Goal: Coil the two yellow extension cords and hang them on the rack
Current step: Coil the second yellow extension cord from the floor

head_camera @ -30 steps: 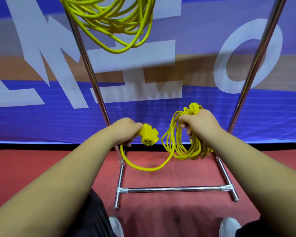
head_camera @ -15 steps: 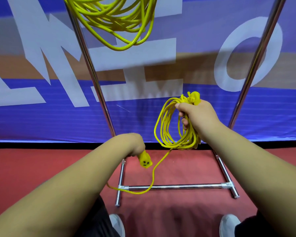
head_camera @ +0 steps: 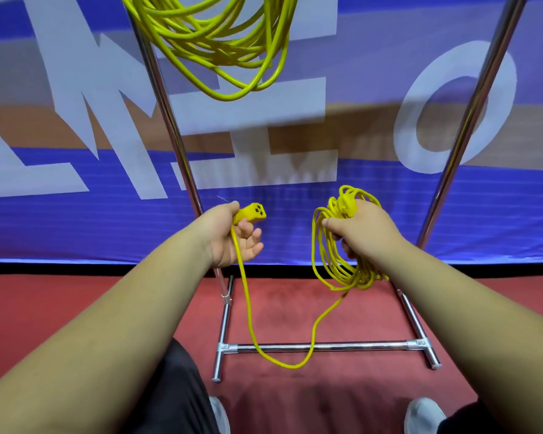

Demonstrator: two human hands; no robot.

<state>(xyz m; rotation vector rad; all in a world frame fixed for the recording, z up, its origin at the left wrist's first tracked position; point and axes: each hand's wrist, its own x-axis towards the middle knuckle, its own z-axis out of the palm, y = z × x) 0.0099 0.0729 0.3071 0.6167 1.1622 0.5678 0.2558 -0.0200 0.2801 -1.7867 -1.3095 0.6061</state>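
**Last loop of the second cord, then up onto the rack**

One job is already done: the first cord (head_camera: 213,42) hangs coiled on the rack (head_camera: 170,126), high above and a little to the left of both hands. The step in hand looks like the finish of the coiling.

The right hand (head_camera: 361,230) is closed in a fist round the top of the second cord (head_camera: 355,277). Its gathered loops droop below the knuckles, and a small knot of turns sticks up above the fist. The left hand (head_camera: 232,236), level with the right and well apart from it, pinches the socket end (head_camera: 253,213) between thumb and forefinger. The other fingers are loosely curled, and the cord runs down across the palm.

From that palm a single slack length (head_camera: 289,366) drops far below both hands. It sags past the rack's base bar (head_camera: 326,346) near the floor (head_camera: 76,308), then climbs back to the bottom of the coil under the right hand.

By my reading only this one hanging loop is left to take in. The next move calls for the left hand to carry the socket end across to the right fist and lay the slack in as one more turn. The end must be tucked or held so that it cannot slip out. Then the whole bundle has to be lifted well above its present height and hung beside the first cord.
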